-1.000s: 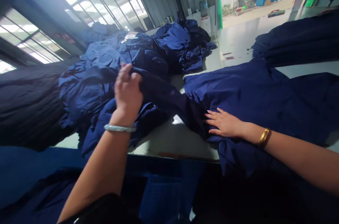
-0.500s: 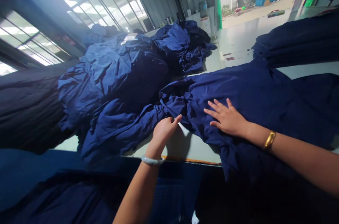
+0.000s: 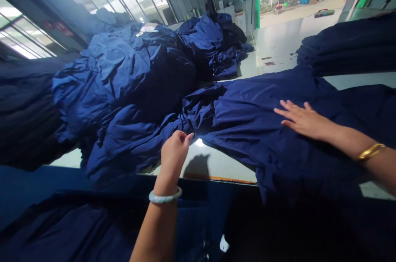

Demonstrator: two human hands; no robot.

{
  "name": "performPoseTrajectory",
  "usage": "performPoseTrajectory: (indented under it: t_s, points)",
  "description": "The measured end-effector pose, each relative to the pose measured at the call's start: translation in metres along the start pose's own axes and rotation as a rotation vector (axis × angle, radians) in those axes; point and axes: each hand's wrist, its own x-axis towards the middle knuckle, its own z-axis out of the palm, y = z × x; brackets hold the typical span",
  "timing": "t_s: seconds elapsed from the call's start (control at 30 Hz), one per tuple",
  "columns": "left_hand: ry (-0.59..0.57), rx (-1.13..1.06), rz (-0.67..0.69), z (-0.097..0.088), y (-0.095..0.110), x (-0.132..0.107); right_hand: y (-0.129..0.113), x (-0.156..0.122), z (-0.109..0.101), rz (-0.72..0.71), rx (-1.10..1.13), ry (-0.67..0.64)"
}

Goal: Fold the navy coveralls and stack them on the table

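A navy blue garment (image 3: 247, 101) lies spread over the pale table, its left end bunched into gathers. My left hand (image 3: 175, 150), with a pale bangle at the wrist, is pinched closed at the near edge of those gathers, seemingly on the cloth; the fingertips are partly hidden. Further right, my right hand (image 3: 305, 119) rests flat on the smooth part of the garment, fingers stretched out. A gold bracelet (image 3: 371, 152) circles that wrist. Left of my left hand, a big crumpled heap of blue garments (image 3: 123, 72) meets the gathered end.
A stack of folded dark garments (image 3: 349, 45) lies at the table's right. The table's front edge (image 3: 232, 180) shows an orange strip. Dark cloth (image 3: 77, 229) sits below it at lower left. More blue garments (image 3: 213, 43) are piled at the back.
My right hand has slid to the right across the garment. My left hand has shifted left and its fingers have drawn together; the gathered cloth looks pulled smoother between the hands.
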Motion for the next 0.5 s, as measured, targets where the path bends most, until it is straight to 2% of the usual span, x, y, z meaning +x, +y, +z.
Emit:
performPoseTrajectory:
  t_s: [0.03,0.17,0.23,0.3,0.5]
  points:
    - [-0.001,0.013,0.092,0.002,0.001,-0.007,0.014,-0.01,-0.004,0.067,-0.02,0.004]
    - [-0.155,-0.071,0.564,0.022,0.023,-0.025,0.062,-0.055,-0.011,0.306,-0.08,-0.086]
    - [-0.147,-0.08,0.695,0.033,0.037,-0.028,0.078,-0.072,-0.007,0.395,-0.091,-0.117]
    - [-0.129,-0.052,0.723,0.042,0.048,-0.026,0.091,-0.083,0.0,0.449,-0.092,-0.111]
    - [-0.169,0.053,0.621,0.053,0.069,-0.022,0.113,-0.091,0.02,0.442,-0.067,-0.077]
